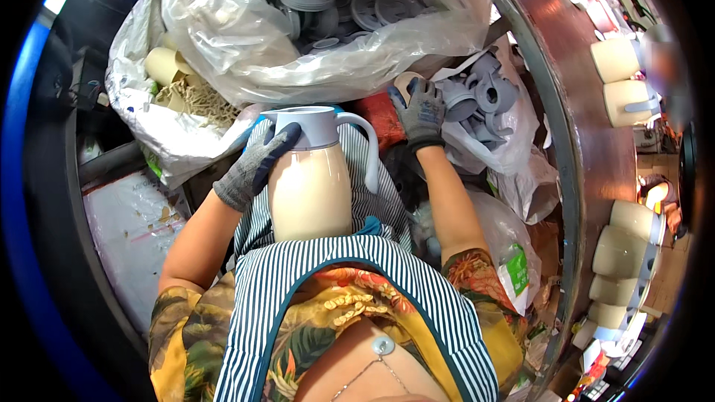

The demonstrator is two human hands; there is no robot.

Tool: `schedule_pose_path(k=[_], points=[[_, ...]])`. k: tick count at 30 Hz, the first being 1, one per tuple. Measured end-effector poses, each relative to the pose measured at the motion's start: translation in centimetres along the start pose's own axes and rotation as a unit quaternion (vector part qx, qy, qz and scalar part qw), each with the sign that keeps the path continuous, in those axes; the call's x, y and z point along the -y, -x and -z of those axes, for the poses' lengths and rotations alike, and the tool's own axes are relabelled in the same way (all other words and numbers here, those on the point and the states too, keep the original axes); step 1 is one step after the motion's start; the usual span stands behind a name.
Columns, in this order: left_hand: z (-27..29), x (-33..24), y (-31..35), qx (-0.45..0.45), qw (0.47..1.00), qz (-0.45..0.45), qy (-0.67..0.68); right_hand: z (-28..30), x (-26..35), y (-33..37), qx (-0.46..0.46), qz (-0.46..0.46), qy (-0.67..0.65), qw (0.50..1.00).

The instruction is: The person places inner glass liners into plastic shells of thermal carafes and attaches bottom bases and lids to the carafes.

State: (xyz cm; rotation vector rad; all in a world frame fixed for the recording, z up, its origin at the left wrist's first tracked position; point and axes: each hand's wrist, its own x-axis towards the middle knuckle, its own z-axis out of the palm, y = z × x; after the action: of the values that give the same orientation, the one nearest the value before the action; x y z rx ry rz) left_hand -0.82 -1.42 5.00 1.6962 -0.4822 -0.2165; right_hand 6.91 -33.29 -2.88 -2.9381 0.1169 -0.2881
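Observation:
A cream vacuum jug point(310, 193) with a pale grey collar, spout and handle stands upright against my apron at my lap. My left hand point(262, 162), in a grey and dark blue work glove, is wrapped round the jug's left side, its fingers on the collar. The jug's handle point(365, 141) points to the right and is free. My right hand point(422, 112), gloved alike, reaches forward over a red bag point(378, 120). A round cream piece point(407, 83) shows between its thumb and fingers, partly hidden by the glove.
A large clear plastic bag point(216, 52) holds grey jug parts point(307, 0). More grey collars point(488, 97) fill a bag at right. A white sack point(130, 67) lies at left. Cream jugs point(618, 253) stand along the brown table point(555, 52), whose metal edge runs down my right side.

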Motion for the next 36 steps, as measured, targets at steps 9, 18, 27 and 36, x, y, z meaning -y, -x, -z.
schedule_pose_path(k=[9, 18, 27, 36], points=[[0.3, -5.8, -6.4, -0.038, 0.975, 0.113, 0.189, 0.9, -3.7, 5.0, -0.146, -0.089, -0.553, 0.816], [-11.8, 2.8, -19.8, 0.012, 0.975, -0.214, -0.056, 16.1, -7.9, 7.4, -0.226, -0.028, -0.323, 0.919], [-11.2, 3.1, -20.4, -0.027, 0.953, -0.235, -0.189, 13.7, -0.1, -3.9, -0.202, 0.309, 0.092, 0.925], [-6.3, -7.2, -24.7, 0.030, 0.954, -0.195, -0.226, 18.1, -3.1, 5.6, -0.257, -0.002, -0.421, 0.870]])
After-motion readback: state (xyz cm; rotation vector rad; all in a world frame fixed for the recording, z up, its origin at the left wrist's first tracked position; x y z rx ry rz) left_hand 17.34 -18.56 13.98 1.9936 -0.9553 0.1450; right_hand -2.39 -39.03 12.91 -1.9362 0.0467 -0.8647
